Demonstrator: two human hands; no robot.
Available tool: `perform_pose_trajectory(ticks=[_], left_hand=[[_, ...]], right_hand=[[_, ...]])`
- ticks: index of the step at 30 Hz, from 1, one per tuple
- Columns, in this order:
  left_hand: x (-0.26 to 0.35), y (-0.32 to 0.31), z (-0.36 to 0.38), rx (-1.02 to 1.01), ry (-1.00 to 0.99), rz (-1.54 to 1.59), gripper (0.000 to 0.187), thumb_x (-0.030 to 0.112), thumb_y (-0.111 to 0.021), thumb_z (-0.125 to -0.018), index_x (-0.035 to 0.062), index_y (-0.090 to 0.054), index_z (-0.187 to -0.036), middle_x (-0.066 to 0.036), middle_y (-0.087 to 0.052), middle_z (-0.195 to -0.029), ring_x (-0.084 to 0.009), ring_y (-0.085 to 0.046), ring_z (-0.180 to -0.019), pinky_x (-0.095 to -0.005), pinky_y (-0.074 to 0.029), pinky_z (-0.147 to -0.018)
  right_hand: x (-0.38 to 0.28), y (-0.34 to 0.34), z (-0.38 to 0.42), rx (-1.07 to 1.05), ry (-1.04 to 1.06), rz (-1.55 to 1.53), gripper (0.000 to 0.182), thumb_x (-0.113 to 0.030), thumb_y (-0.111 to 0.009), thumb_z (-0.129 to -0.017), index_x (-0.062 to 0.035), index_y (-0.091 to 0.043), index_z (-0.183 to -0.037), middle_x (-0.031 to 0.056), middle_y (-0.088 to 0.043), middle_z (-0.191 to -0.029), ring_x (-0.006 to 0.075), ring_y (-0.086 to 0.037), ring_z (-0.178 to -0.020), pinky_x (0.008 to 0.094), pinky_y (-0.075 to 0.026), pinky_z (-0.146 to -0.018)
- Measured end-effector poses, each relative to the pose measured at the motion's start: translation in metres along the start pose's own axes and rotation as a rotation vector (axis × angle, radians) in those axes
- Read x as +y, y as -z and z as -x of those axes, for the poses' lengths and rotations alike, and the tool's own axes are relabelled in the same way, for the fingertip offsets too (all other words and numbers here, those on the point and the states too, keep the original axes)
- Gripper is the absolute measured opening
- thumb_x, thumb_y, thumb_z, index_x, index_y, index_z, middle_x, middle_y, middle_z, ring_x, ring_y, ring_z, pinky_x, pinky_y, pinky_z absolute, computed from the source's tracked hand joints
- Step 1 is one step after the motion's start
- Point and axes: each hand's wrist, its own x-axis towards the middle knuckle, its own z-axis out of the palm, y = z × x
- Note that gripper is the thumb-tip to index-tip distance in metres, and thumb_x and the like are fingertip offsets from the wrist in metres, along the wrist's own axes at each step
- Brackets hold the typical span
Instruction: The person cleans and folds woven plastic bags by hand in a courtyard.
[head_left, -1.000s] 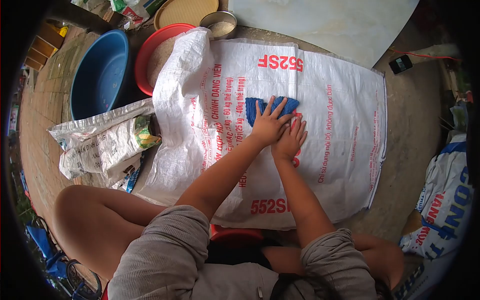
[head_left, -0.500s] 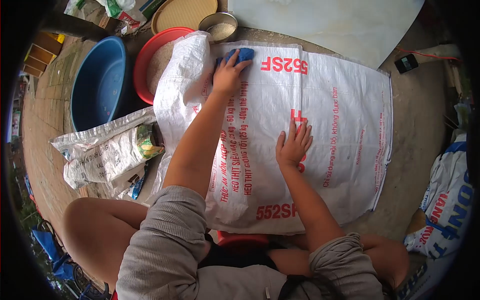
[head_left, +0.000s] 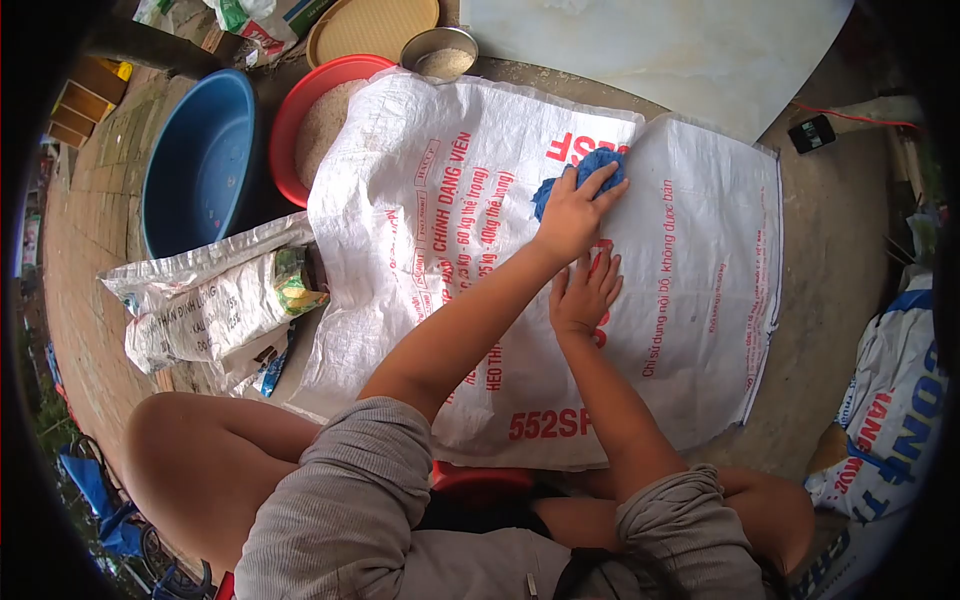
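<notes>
A large white woven sack (head_left: 690, 230) with red print lies spread flat before me. My left hand (head_left: 578, 212) presses a crumpled blue cloth (head_left: 600, 172) against the sack's upper part, over the red letters, with its fingers on top of the cloth. Just below it, my right hand (head_left: 586, 297) rests flat on the sack, fingers spread, holding nothing. The sack's left side is loose and wrinkled, and it bulges beside a red basin.
A blue basin (head_left: 200, 165) and the red basin (head_left: 290, 130) with grain stand at the left. Behind are a metal bowl (head_left: 440, 52) and a tan tray (head_left: 370, 28). A folded printed bag (head_left: 215, 310) lies left; another sack (head_left: 890, 400) lies right.
My left hand has swept the blue cloth rightward and slightly nearer across the sack. The sack's upper layer has shifted right with it, covering more of the red number. My right hand stays in place.
</notes>
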Motion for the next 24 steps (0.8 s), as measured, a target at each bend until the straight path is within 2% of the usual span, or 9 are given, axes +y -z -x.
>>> perform_pose_trajectory(ticks=[4,9,13,15,17,18,19,21,24], left_hand=[[0.010,-0.007,0.029,-0.063,-0.098,-0.010,0.060,0.011,-0.067,-0.071,0.0251,-0.058,-0.128,-0.001,-0.047,-0.140,-0.0339,-0.052,-0.108,-0.0372,-0.044,-0.092],[-0.054,0.001,0.059,-0.129,-0.157,-0.276,0.060,0.016,-0.065,-0.075,0.0349,-0.055,-0.131,0.003,-0.040,-0.146,-0.0345,-0.050,-0.113,-0.0398,-0.043,-0.094],[-0.084,0.048,0.061,-0.022,0.578,-0.298,0.061,0.003,-0.058,-0.074,0.0325,-0.058,-0.128,0.000,-0.042,-0.145,-0.0383,-0.048,-0.114,-0.0446,-0.041,-0.099],[-0.103,0.068,0.063,0.131,0.612,-0.293,0.062,-0.003,-0.054,-0.073,0.0280,-0.060,-0.126,-0.007,-0.048,-0.140,-0.0391,-0.052,-0.110,-0.0441,-0.044,-0.097],[-0.115,0.100,0.056,0.020,0.861,0.136,0.060,-0.002,-0.057,-0.070,0.0234,-0.063,-0.123,-0.013,-0.054,-0.132,-0.0363,-0.057,-0.107,-0.0408,-0.046,-0.095],[-0.107,0.119,0.047,-0.021,0.905,0.256,0.055,-0.002,-0.053,-0.070,0.0147,-0.064,-0.122,-0.017,-0.065,-0.113,-0.0314,-0.064,-0.093,-0.0361,-0.050,-0.087],[-0.101,0.139,0.038,-0.002,0.887,0.225,0.055,-0.002,-0.053,-0.070,0.0147,-0.064,-0.122,-0.017,-0.065,-0.113,-0.0314,-0.064,-0.093,-0.0361,-0.050,-0.087],[-0.089,0.179,0.018,0.069,0.869,0.670,0.056,-0.004,-0.051,-0.071,0.0081,-0.062,-0.124,-0.014,-0.068,-0.102,-0.0259,-0.066,-0.088,-0.0325,-0.051,-0.081],[-0.072,0.254,-0.011,0.128,0.805,0.583,0.055,-0.004,-0.051,-0.071,0.0067,-0.061,-0.124,-0.014,-0.067,-0.100,-0.0229,-0.066,-0.086,-0.0314,-0.053,-0.075]], right_hand=[[0.000,0.000,0.001,-0.017,0.016,0.000,0.053,-0.032,-0.050,-0.089,-0.0142,-0.043,-0.139,0.0189,-0.030,-0.149,0.0406,-0.024,-0.138,0.0561,-0.020,-0.109],[-0.003,-0.001,-0.001,0.014,-0.003,-0.023,0.053,-0.031,-0.051,-0.089,-0.0149,-0.043,-0.139,0.0183,-0.028,-0.150,0.0405,-0.025,-0.138,0.0559,-0.019,-0.109],[-0.002,-0.004,0.002,0.048,0.021,-0.028,0.055,-0.032,-0.052,-0.089,-0.0160,-0.041,-0.141,0.0198,-0.024,-0.152,0.0412,-0.024,-0.138,0.0566,-0.019,-0.110],[-0.003,-0.002,0.002,0.025,0.009,-0.001,0.055,-0.032,-0.050,-0.090,-0.0160,-0.040,-0.142,0.0201,-0.024,-0.152,0.0415,-0.024,-0.138,0.0570,-0.018,-0.110],[-0.003,0.001,0.003,0.039,0.019,-0.036,0.055,-0.032,-0.049,-0.091,-0.0157,-0.040,-0.143,0.0204,-0.023,-0.152,0.0419,-0.023,-0.138,0.0573,-0.018,-0.110],[-0.002,0.002,0.003,0.018,0.012,-0.027,0.055,-0.032,-0.048,-0.091,-0.0157,-0.038,-0.143,0.0204,-0.022,-0.153,0.0417,-0.022,-0.139,0.0572,-0.017,-0.110],[-0.002,0.002,0.003,-0.005,0.004,-0.018,0.056,-0.032,-0.048,-0.092,-0.0158,-0.037,-0.144,0.0204,-0.021,-0.153,0.0415,-0.020,-0.140,0.0572,-0.016,-0.110],[-0.001,0.004,0.006,0.000,-0.001,-0.031,0.057,-0.031,-0.047,-0.092,-0.0145,-0.035,-0.145,0.0207,-0.021,-0.153,0.0421,-0.019,-0.140,0.0575,-0.015,-0.111],[-0.015,0.004,0.004,-0.042,-0.034,0.016,0.059,-0.032,-0.046,-0.093,-0.0127,-0.031,-0.146,0.0215,-0.017,-0.154,0.0435,-0.016,-0.141,0.0583,-0.014,-0.111]])
